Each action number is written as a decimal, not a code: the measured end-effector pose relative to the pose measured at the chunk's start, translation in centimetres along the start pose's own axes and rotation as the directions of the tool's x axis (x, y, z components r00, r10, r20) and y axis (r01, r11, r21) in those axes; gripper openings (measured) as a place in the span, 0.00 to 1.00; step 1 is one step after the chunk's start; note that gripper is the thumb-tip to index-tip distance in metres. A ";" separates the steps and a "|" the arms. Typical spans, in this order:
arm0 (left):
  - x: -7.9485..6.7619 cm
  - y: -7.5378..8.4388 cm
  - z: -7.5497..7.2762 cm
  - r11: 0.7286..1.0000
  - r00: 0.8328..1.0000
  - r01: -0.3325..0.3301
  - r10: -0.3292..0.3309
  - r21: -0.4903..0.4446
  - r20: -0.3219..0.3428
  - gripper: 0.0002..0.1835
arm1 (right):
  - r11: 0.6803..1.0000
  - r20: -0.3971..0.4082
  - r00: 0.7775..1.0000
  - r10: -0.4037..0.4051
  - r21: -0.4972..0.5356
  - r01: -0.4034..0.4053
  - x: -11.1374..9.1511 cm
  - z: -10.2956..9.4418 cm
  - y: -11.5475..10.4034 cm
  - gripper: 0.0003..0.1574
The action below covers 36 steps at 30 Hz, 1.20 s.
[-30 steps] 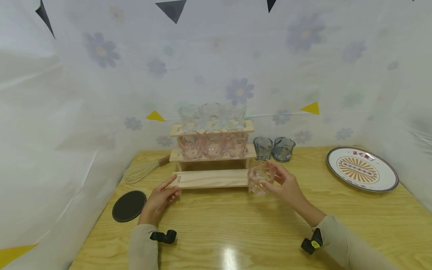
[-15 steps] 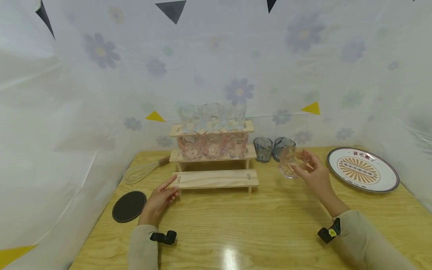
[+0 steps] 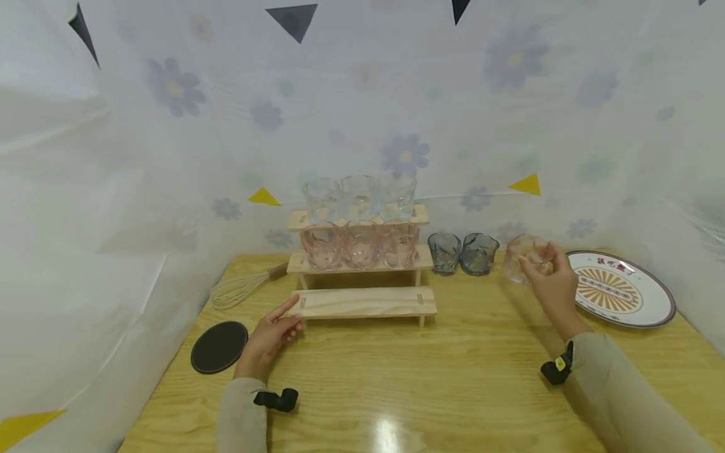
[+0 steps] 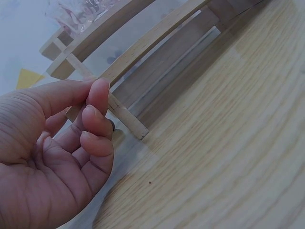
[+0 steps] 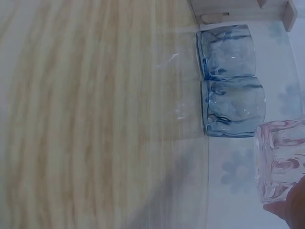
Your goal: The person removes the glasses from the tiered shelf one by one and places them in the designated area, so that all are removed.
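Note:
My right hand (image 3: pixel 554 283) grips a pale pink glass (image 3: pixel 518 259), to the right of two blue-grey glasses (image 3: pixel 479 255) by the back wall. In the right wrist view the pink glass (image 5: pixel 279 162) shows at the right edge, with a fingertip on it. My left hand (image 3: pixel 270 340) pinches the left end of the lowest wooden shelf board (image 3: pixel 368 303); the left wrist view shows thumb and index finger (image 4: pixel 99 95) on the board's corner. Three pink glasses (image 3: pixel 360 245) line the middle tier, and three clear glasses (image 3: pixel 359 198) stand on the top tier.
A white patterned plate (image 3: pixel 659 308) lies at the right, partly behind the right hand. On the left are a whisk (image 3: pixel 240 289) and a round black coaster (image 3: pixel 219 347). A floral curtain (image 3: pixel 340 94) closes off the back.
My right hand has carried the pink glass from the lowest board's right end, rightward and back past the blue-grey glasses. The left hand keeps its hold on the board.

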<state>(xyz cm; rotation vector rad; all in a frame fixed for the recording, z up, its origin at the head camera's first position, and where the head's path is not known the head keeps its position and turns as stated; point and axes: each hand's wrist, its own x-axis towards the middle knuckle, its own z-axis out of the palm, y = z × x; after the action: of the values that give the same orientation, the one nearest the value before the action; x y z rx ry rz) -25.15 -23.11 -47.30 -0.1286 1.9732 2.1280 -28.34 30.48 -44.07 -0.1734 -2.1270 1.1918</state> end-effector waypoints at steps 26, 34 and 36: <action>0.0 0.2 0.2 1.000 1.000 -0.003 0.003 0.023 -0.024 0.29 | 0.966 0.132 0.957 0.259 -0.021 -0.258 3.9 3.4 3.4 0.45; 0.0 0.0 0.1 1.000 1.000 -0.008 0.008 0.017 -0.021 0.30 | 0.965 0.144 0.955 0.258 0.004 -0.261 3.5 3.9 3.1 0.46; 0.0 0.0 0.1 1.000 1.000 -0.010 0.011 0.022 -0.015 0.30 | 0.965 0.162 0.954 0.254 0.029 -0.262 3.4 4.0 2.9 0.49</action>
<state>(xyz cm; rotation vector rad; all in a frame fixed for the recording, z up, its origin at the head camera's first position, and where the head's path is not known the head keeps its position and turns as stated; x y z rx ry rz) -25.15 -23.04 -47.28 -0.1311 2.0092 2.1176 -33.99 30.80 -46.10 -0.3549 -2.2590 1.4502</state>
